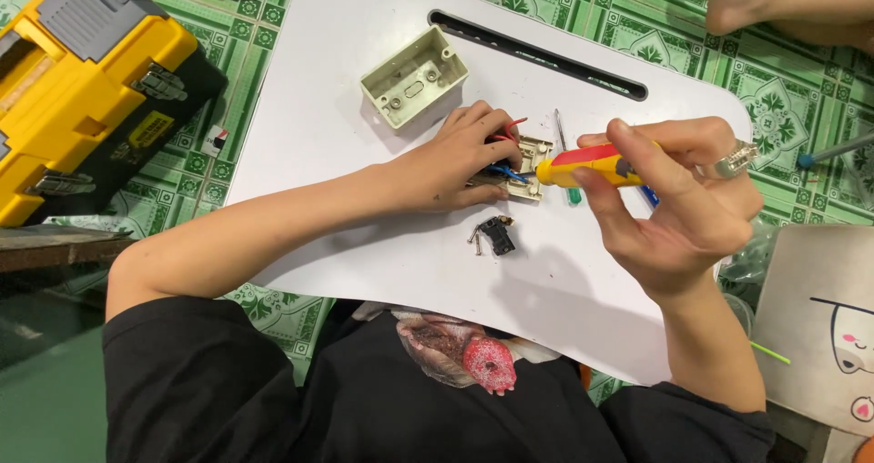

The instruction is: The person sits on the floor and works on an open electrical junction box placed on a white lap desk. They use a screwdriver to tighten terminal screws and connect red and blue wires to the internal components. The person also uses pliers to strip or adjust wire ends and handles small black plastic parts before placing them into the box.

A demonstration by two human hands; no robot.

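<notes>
On the white table [364,135] I see my left hand [460,158] pinning one wired switch plate [528,167], my right hand [678,199] clasping one screwdriver [592,165] at it, beside one empty box [414,78] and two screws [474,238].

Left hand [455,158] out in front, palm down, fingers bent and pressed close together at the tips. Left arm bare, stretched across from the left, elbow bent by the black sleeve. Right hand [678,194] raised, thumb up top and fingers curled round in a tight grip (a ring on one finger). Right forearm bare, coming up from the lower right.
</notes>
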